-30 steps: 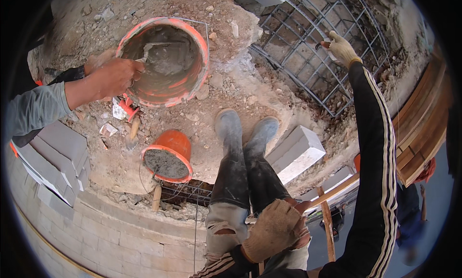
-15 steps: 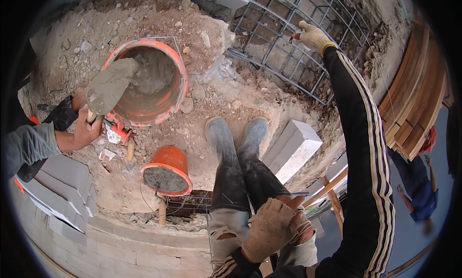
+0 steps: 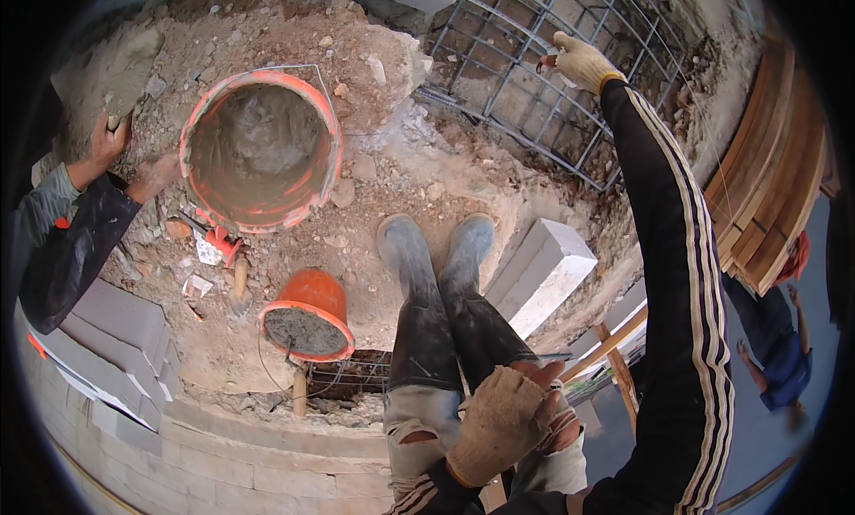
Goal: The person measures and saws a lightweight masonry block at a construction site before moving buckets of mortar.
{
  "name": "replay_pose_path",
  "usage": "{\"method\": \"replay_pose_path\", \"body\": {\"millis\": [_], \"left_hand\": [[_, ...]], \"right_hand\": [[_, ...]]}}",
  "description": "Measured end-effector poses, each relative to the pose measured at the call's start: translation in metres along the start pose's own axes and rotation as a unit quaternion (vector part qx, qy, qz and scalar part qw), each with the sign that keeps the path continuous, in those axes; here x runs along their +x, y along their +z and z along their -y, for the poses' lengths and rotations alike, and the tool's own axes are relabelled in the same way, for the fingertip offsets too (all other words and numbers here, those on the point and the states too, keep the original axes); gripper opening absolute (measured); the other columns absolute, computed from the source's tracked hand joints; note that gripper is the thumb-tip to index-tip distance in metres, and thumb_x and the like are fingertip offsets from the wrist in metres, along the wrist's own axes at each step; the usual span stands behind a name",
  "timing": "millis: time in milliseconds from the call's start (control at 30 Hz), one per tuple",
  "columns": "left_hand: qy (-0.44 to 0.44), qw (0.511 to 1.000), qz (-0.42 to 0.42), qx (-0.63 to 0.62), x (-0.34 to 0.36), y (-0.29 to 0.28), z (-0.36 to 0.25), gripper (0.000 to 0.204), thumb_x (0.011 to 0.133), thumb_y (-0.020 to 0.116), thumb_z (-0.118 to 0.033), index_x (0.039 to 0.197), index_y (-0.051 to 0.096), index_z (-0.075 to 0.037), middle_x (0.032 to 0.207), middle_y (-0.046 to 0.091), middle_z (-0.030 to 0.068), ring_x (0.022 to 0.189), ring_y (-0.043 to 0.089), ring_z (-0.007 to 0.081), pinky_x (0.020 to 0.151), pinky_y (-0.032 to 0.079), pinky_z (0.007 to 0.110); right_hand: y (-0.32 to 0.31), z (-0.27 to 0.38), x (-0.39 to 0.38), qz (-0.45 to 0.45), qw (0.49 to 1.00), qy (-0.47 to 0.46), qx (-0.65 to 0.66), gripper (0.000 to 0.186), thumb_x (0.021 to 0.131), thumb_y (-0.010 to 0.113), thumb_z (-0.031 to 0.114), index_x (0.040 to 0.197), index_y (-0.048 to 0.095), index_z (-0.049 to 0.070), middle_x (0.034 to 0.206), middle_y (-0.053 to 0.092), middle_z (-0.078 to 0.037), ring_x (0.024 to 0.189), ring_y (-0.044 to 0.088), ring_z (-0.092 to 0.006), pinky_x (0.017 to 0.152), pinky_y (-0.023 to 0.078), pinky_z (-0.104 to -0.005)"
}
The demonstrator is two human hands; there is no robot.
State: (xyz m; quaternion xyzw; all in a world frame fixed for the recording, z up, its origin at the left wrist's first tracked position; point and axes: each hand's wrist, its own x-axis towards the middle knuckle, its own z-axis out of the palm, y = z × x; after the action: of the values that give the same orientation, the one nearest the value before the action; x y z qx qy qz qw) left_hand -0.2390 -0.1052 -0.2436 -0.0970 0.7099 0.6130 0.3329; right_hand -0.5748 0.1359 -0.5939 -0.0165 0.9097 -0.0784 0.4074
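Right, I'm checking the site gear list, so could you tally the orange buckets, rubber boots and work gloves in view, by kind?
Orange buckets: 2
Rubber boots: 2
Work gloves: 2
Total: 6
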Motion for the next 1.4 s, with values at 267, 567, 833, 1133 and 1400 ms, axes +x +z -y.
{"method": "replay_pose_path", "body": {"millis": [267,567,833,1133,1400], "left_hand": [[-0.006,1.000,0.003,-0.007,-0.006,0.006,0.005,0.040,0.087,0.073,-0.017,0.125,0.065,-0.006,0.099,0.063,0.0125,0.084,0.060,0.0311,0.073,0.050,0.043],[0.005,1.000,0.003,-0.022,-0.001,0.007,0.002,0.038,0.088,0.071,-0.016,0.125,0.064,-0.007,0.098,0.063,0.0122,0.086,0.060,0.0312,0.073,0.050,0.043],[0.013,0.999,-0.035,0.002,-0.007,0.008,0.003,0.037,0.092,0.067,-0.021,0.125,0.064,-0.006,0.099,0.062,0.0141,0.091,0.060,0.0323,0.078,0.051,0.043],[0.055,0.981,-0.184,-0.014,-0.027,0.037,0.041,0.036,0.088,0.072,-0.013,0.122,0.063,-0.005,0.100,0.064,0.0124,0.091,0.063,0.0316,0.081,0.053,0.041],[-0.048,0.962,-0.262,-0.068,-0.070,-0.028,0.024,0.032,0.091,0.070,-0.014,0.122,0.064,-0.006,0.094,0.064,0.0096,0.082,0.064,0.0226,0.075,0.053,0.036]], "right_hand": [[0.001,-0.008,0.006,0.012,0.999,0.011,0.033,0.060,0.092,0.071,0.046,0.136,0.056,0.008,0.126,0.068,-0.019,0.120,0.062,-0.0370,0.097,0.049,-0.0464],[-0.002,0.000,-0.003,0.012,1.000,0.018,0.008,0.042,0.102,0.049,0.009,0.144,0.048,0.001,0.121,0.070,-0.009,0.110,0.067,-0.0182,0.094,0.049,-0.0314],[-0.024,0.023,-0.044,0.006,0.999,0.035,-0.039,0.054,0.094,0.070,0.042,0.133,0.054,0.009,0.132,0.063,-0.020,0.123,0.060,-0.0380,0.099,0.048,-0.0479],[-0.029,0.020,-0.172,0.140,0.959,0.049,0.241,0.044,0.093,0.073,0.030,0.126,0.058,0.006,0.102,0.065,-0.013,0.086,0.063,-0.0226,0.072,0.054,-0.0379],[-0.064,0.088,-0.319,0.175,0.966,-0.071,0.178,0.041,0.091,0.076,0.030,0.115,0.060,0.001,0.096,0.066,-0.012,0.089,0.057,-0.0216,0.086,0.045,-0.0357]]}}
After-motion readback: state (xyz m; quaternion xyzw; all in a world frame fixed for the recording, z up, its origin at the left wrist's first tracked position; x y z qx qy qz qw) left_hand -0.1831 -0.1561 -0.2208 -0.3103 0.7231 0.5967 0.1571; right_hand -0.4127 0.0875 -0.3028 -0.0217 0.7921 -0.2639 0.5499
